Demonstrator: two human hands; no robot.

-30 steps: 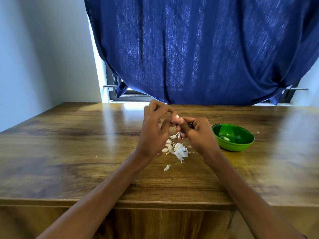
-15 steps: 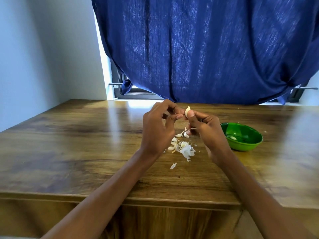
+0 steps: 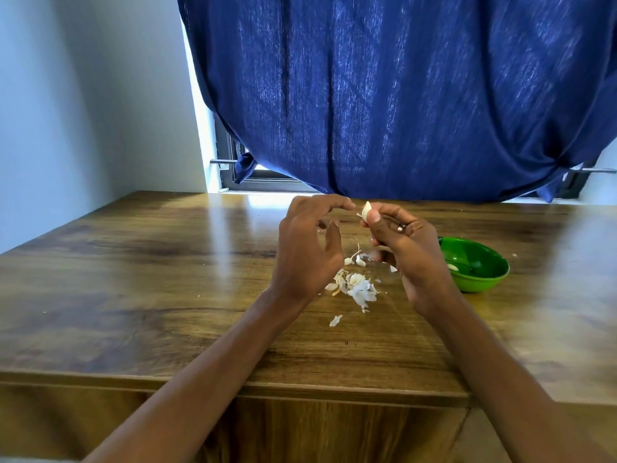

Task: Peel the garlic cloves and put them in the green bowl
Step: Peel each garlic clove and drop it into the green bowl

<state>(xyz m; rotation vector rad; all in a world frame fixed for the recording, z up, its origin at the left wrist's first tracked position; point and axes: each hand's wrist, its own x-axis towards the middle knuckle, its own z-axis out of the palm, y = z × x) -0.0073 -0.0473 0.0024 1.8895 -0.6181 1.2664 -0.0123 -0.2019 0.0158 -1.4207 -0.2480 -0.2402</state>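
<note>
The clove [image 3: 367, 210] is being pinched by the right hand [image 3: 405, 248] alone; the left hand [image 3: 307, 248] has been drawn away, fingers now spread and empty, just beside it.

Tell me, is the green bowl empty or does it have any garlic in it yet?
Not empty. The green bowl sits upright on the table, and one pale peeled clove lies inside it.

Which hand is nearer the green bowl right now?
Right. The right hand, pinching a garlic clove, sits just left of the green bowl. The left hand is farther left, beyond the peel pile.
</note>
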